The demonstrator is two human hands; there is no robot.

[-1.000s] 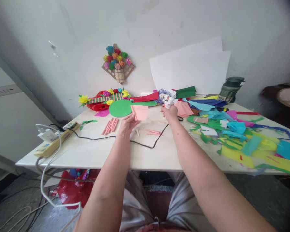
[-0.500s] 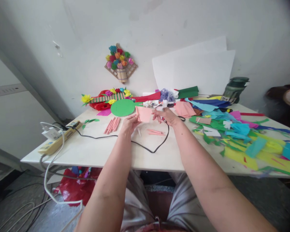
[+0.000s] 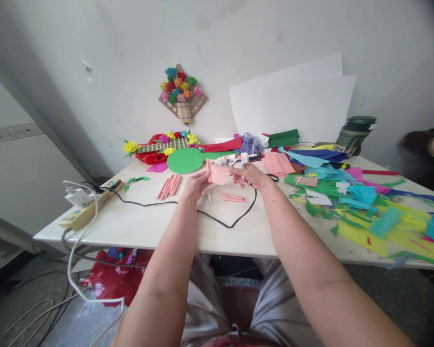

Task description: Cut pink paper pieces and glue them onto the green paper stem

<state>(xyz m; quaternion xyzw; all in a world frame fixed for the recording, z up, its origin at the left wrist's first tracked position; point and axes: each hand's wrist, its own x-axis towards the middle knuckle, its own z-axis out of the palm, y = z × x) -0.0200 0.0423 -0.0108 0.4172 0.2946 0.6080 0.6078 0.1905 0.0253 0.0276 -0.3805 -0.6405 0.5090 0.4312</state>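
Note:
My left hand (image 3: 194, 184) pinches a small pink paper piece (image 3: 218, 173) and holds it up over the white table (image 3: 137, 224). My right hand (image 3: 251, 174) grips a white glue gun (image 3: 227, 160), whose nozzle points left at the top edge of the pink paper. The gun's black cord (image 3: 217, 219) loops across the table towards a power strip (image 3: 88, 207) at the left. Several rolled pink paper sticks (image 3: 169, 185) lie left of my left hand, and two more pink sticks (image 3: 233, 197) lie under my hands.
A green paper disc (image 3: 184, 160) and a flower-decorated craft piece (image 3: 161, 145) lie at the back. Piles of coloured paper scraps (image 3: 361, 202) cover the right side. White sheets (image 3: 292, 103) lean on the wall, next to a dark green jar (image 3: 355, 134). A flower decoration (image 3: 182, 94) hangs on the wall.
My right hand brought the glue gun down from near the back pile and turned it left, so its nozzle now meets the pink paper. My left hand kept hold of the paper.

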